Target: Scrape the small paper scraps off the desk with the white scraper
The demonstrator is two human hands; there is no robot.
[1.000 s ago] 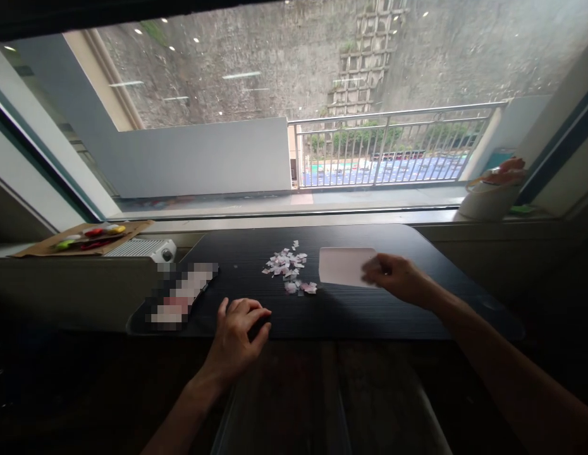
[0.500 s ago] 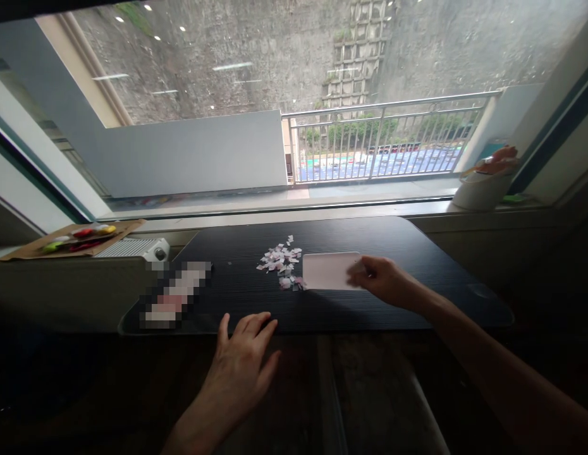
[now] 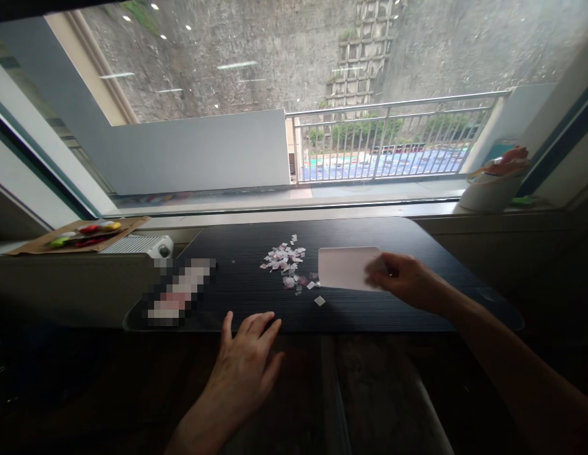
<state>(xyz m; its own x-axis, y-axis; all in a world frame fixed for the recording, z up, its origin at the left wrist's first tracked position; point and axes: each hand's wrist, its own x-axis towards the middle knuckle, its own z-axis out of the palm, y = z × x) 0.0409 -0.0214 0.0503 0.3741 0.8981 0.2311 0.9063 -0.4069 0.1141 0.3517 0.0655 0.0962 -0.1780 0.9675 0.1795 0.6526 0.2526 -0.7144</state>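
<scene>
My right hand (image 3: 399,278) grips the right end of a flat, pale rectangular card with rounded corners (image 3: 344,268), held at the dark table; its fingertips are blurred. Just left of the card lies a loose heap of small white and pinkish paper scraps (image 3: 282,256), some of them strewn toward the card's left edge. One square scrap (image 3: 319,301) sits apart, below the card. My left hand (image 3: 249,351) is at the table's near edge, palm down with fingers spread, holding nothing.
The dark wood-grain table (image 3: 256,309) reaches to the window sill. A blurred-out item (image 3: 180,294) lies at its left. Beyond stand a white appliance with a knob (image 3: 142,245) and a brown sheet bearing colourful things (image 3: 128,227). A white container (image 3: 488,193) stands on the sill at right.
My right hand has drawn the card to the right, away from the heap. More scraps now show beside it, one lying separately below. My left hand stays spread at the near edge.
</scene>
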